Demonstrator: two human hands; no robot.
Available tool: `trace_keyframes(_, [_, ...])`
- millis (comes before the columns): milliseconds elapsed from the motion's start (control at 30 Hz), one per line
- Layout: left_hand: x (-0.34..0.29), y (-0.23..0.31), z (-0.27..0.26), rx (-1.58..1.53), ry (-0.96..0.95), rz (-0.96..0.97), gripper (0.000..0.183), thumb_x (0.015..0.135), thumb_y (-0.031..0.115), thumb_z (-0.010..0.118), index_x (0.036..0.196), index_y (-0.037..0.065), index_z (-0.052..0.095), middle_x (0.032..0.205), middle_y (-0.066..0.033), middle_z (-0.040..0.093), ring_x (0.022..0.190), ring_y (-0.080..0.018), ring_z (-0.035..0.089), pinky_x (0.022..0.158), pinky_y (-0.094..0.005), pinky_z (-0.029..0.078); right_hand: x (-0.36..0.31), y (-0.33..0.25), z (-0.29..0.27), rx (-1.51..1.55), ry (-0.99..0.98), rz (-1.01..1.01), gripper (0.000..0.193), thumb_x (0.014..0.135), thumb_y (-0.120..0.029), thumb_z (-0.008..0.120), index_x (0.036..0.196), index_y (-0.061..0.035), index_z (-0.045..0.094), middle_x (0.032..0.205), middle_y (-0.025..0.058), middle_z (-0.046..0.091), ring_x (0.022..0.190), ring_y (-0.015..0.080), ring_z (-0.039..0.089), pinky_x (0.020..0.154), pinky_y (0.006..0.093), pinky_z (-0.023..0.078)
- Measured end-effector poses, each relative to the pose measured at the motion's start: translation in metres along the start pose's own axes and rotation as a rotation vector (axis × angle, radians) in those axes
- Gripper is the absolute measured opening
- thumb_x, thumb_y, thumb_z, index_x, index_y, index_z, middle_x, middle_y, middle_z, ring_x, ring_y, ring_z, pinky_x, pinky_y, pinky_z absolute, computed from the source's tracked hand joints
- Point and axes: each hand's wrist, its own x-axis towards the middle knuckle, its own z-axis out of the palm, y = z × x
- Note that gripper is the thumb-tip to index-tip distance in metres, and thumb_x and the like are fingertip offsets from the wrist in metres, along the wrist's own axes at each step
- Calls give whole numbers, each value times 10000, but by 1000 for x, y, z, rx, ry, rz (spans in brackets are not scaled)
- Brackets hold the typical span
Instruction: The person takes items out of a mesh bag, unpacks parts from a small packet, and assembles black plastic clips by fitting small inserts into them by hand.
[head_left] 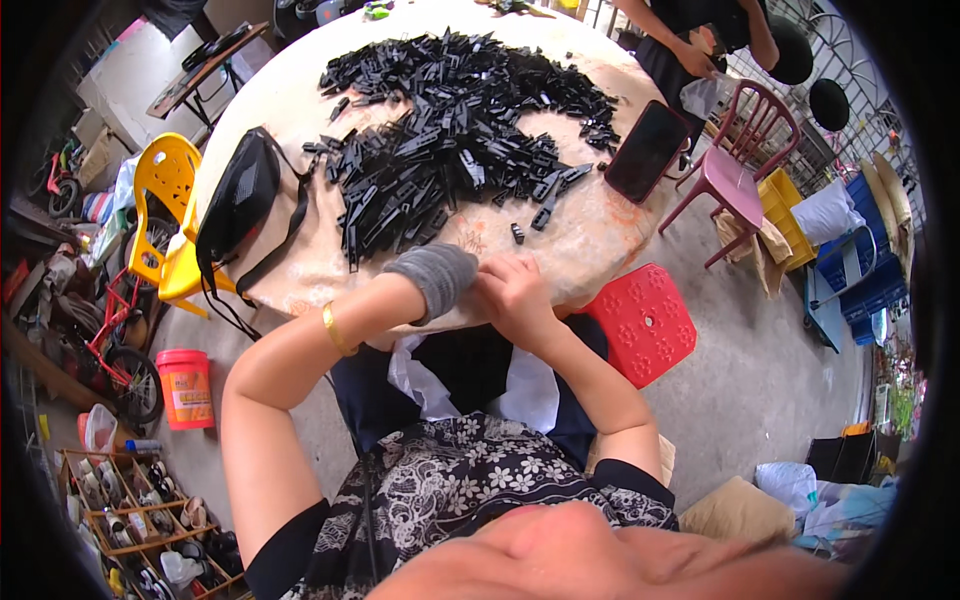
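My left hand is at the near edge of the round table, with a grey knitted glove or cuff around it and a gold bracelet further up the forearm. Its fingers are hidden. Beside it, my right hand is bare, its fingers curled in against the left hand. What those fingers pinch cannot be made out. Beyond both hands spreads a large heap of small black plastic pieces. A few loose black pieces lie nearer to my right hand. White plastic hangs below, between my knees.
On the table are a black mesh bag with straps and a dark phone. Around it stand a yellow chair, red stool, pink chair and red bucket. Another person's hand shows at the far right.
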Motion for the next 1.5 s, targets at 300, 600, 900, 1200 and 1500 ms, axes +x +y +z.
trace_keyframes(300, [-60,15,24,-648,307,-68,440,787,226,658,1176,116,485,786,-161,633,775,-347,627,642,-388,501,1,-18,-17,652,-111,367,217,726,-86,720,905,-17,620,852,88,642,747,213,626,664,316,480])
trace_keyframes(600, [-78,30,14,-264,313,-19,567,746,406,670,1184,84,512,969,-166,593,864,-354,594,729,-420,481,-28,-30,-36,277,-398,156,271,744,-303,688,856,-57,666,767,117,639,711,297,618,631,370,487])
trace_keyframes(900, [14,-28,20,21,530,-442,306,814,355,571,930,75,612,873,-164,590,779,-312,605,665,-408,495,15,21,-31,-204,43,250,178,798,-238,634,825,-63,623,813,108,575,770,299,580,656,377,476])
trace_keyframes(1200, [21,-30,23,-24,617,-408,164,760,204,595,856,71,604,845,-175,590,789,-335,604,686,-431,495,9,33,-6,-89,-80,179,125,758,-153,620,847,-66,611,865,116,560,868,296,559,739,382,470])
trace_keyframes(1500, [-24,-12,20,-1682,715,-85,279,841,21,561,1112,46,504,787,-27,548,661,-117,578,579,-263,530,12,8,-7,375,5,179,154,743,22,591,893,9,620,987,151,622,852,322,607,749,334,493])
